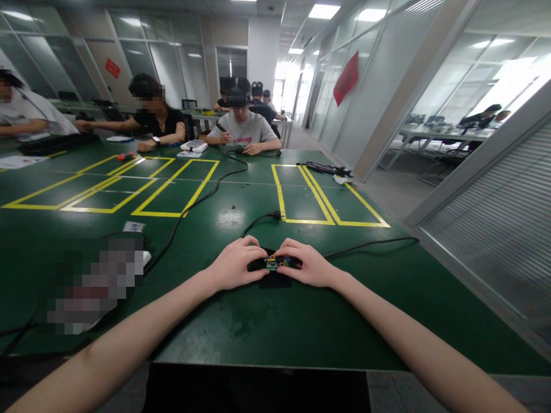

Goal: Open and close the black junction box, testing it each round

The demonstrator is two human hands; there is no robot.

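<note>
Both my hands meet over a small black device (275,279) lying on the green table (275,327). On top of the device sits a tiny green circuit board with coloured parts (272,264). My left hand (236,265) curls round the device's left side, fingers bent and pressed on it. From the other side my right hand (306,265) does the same, fingertips touching the board's edge. A black cable (258,221) runs from behind my hands toward the yellow floor-tape markings.
Yellow tape rectangles (172,189) mark the table. A blurred object (94,287) lies at my left with a white item beside it. Black cables cross the table. Several people sit at the far side. A black tool (325,168) lies far right. The table edge drops off at right.
</note>
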